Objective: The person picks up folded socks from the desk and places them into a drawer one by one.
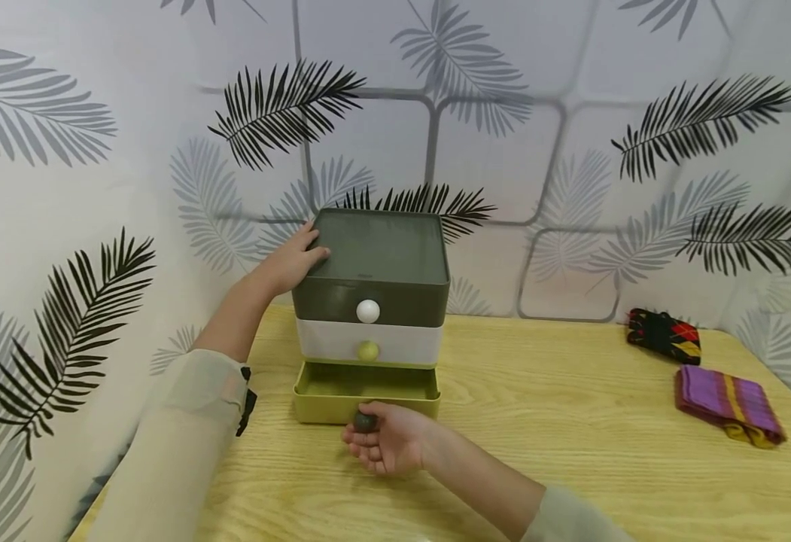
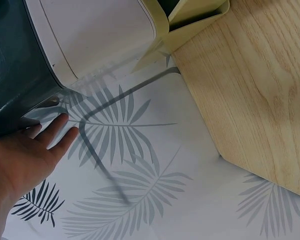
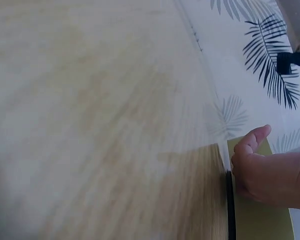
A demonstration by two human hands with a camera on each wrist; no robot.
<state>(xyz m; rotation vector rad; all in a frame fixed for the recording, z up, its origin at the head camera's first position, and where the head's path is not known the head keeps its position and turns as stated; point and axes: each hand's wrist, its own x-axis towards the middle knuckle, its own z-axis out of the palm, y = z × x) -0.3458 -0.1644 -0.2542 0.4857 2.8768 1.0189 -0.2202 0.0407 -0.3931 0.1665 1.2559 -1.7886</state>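
A small three-tier drawer box [image 1: 381,245] has a dark grey top tier with a white knob, a white middle tier [image 1: 405,345] with a yellow-green knob, and a yellow-green bottom drawer [image 1: 320,408] that is pulled out toward me. The inside of that drawer shows only in part. My left hand [image 1: 295,260] rests on the left edge of the box's top, fingers extended; the left wrist view shows the same hand [image 2: 30,157] against the dark side. With thumb and curled fingers, my right hand [image 1: 398,440] holds the bottom drawer's dark round knob [image 1: 366,420].
The box stands on a light wooden table [image 1: 537,421] near a wall covering [image 1: 503,165] with a leaf print. To the right lie a folded black, red and yellow cloth [image 1: 662,335] and a folded purple cloth [image 1: 730,403] with a yellow stripe.
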